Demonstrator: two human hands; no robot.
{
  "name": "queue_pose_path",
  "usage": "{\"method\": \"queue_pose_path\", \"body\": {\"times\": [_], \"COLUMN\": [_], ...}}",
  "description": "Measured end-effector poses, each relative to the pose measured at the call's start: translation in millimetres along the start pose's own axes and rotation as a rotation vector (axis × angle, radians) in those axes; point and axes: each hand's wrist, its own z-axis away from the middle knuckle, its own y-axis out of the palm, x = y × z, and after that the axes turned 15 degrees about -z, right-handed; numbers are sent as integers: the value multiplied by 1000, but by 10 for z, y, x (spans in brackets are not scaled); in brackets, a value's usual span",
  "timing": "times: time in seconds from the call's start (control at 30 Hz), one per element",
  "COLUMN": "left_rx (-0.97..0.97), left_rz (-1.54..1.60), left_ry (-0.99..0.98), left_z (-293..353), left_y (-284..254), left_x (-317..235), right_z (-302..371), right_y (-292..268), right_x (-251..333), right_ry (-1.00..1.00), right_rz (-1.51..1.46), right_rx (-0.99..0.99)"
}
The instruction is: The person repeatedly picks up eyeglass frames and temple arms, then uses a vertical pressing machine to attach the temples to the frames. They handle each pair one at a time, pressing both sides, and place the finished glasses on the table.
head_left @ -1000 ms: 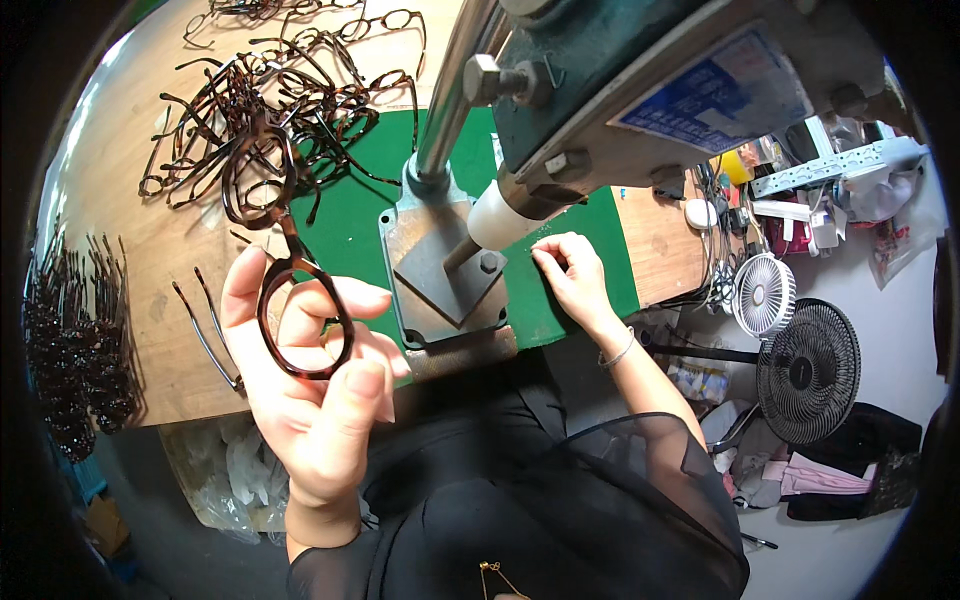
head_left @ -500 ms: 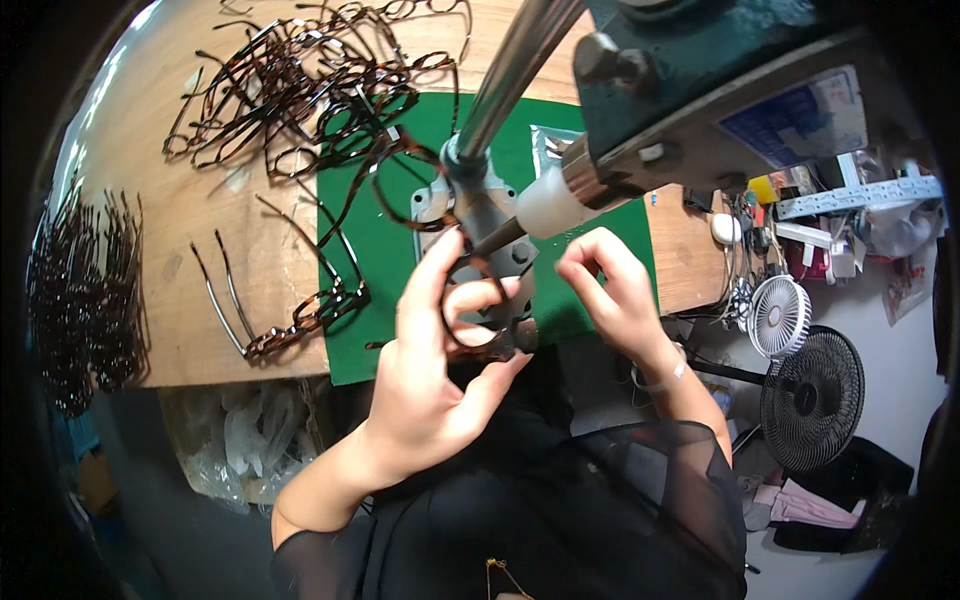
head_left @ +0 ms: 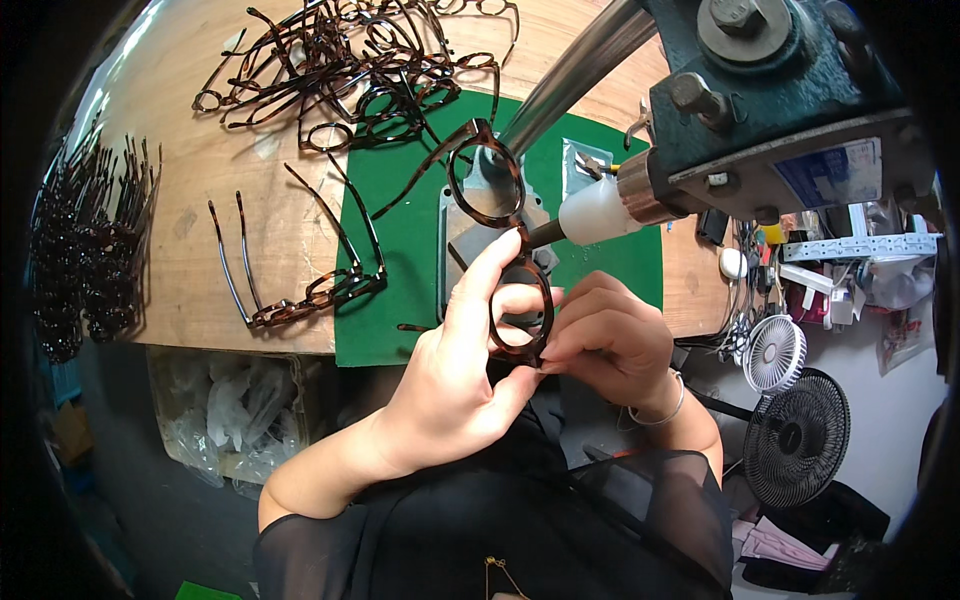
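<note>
Both hands [head_left: 450,385] [head_left: 612,345] touch eyeglasses [head_left: 523,237]; a box [head_left: 164,385] holds plastic bags [head_left: 235,410].

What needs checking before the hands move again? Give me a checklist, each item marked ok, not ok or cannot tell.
1. Left hand holding the glasses: ok.
2. Right hand gripping the glasses: cannot tell; its fingertips are at the lower rim's end.
3. Glasses apart from the machine's rod: cannot tell; they overlap in this view.
4. Loose pair clear of the hands: ok, it lies to their left.
5. Pile of glasses clear of the hands: ok, farther back.
</note>
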Motion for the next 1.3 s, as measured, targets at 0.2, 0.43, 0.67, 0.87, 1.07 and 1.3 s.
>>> {"method": "queue_pose_path", "body": {"times": [0.2, 0.43, 0.67, 0.87, 1.07, 1.3], "left_rx": [11, 10, 8, 22, -138, -198], "left_rz": [-29, -20, 70, 73, -71, -75], "left_ry": [39, 16, 12, -20, 42, 100], "left_z": [-17, -12, -2, -23, -195, -510], "left_y": [-19, 44, 54, 40, -55, 102], "left_x": [-26, -43, -51, -80, -326, -335], "right_z": [53, 85, 117, 137, 163, 223], "right_y": [12, 19, 63, 77, -84, -140], "right_x": [-15, 26, 40, 18, 48, -53], "right_ry": [89, 167, 69, 87, 134, 118], "right_rz": [-148, -235, -143, -195, -340, -248], "right_rx": [-54, -98, -115, -160, -415, -462]}}
